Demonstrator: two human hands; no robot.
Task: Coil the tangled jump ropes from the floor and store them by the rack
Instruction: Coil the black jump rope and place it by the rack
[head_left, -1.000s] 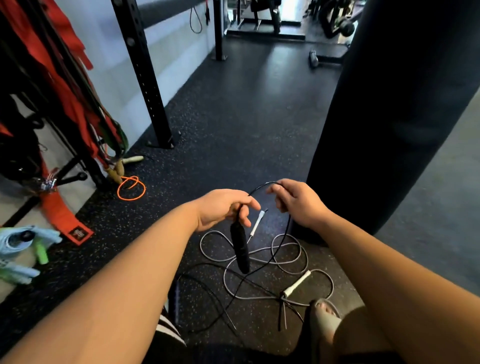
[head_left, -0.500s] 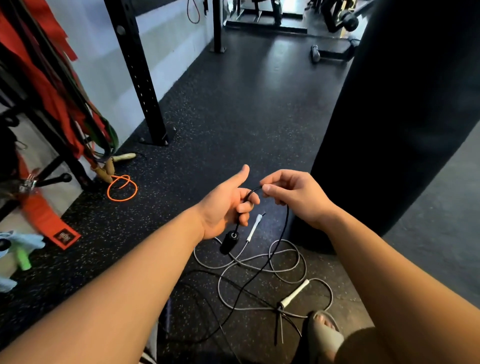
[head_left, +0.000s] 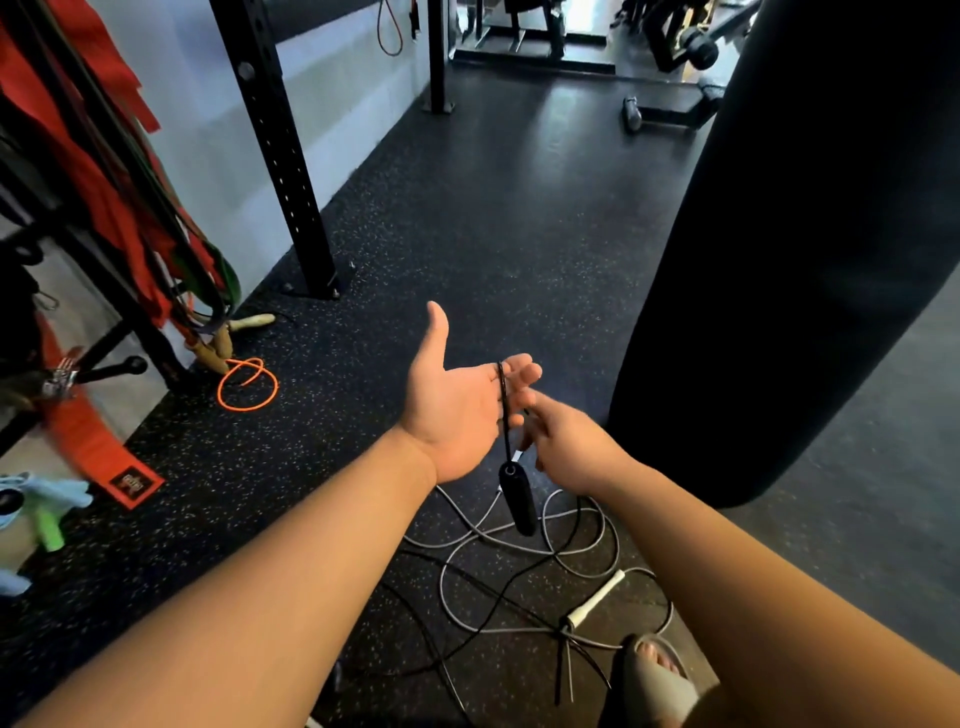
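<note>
My left hand (head_left: 457, 405) is spread palm up, thumb out, with the black jump rope (head_left: 503, 395) draped over its fingers. The rope's black handle (head_left: 518, 499) dangles below the hand. My right hand (head_left: 566, 447) sits just right of it, fingers pinched on the black cord. The cord runs down to the floor and crosses a grey jump rope (head_left: 545, 551) that lies in loose tangled loops, with a white handle (head_left: 595, 600). A coiled orange rope (head_left: 248, 385) lies on the floor by the rack (head_left: 280, 156).
A black punching bag (head_left: 810, 234) hangs close on the right. Red and green bands hang from the rack (head_left: 130, 218) at left, wooden handles (head_left: 223, 343) at their foot. My sandalled foot (head_left: 654, 670) stands beside the grey rope. Gym machines (head_left: 665, 78) stand far back.
My left hand has turned palm up and spread wide, rising and moving forward. The black rope now hangs over its fingers and its handle has swung lower. My right hand dropped below the left.
</note>
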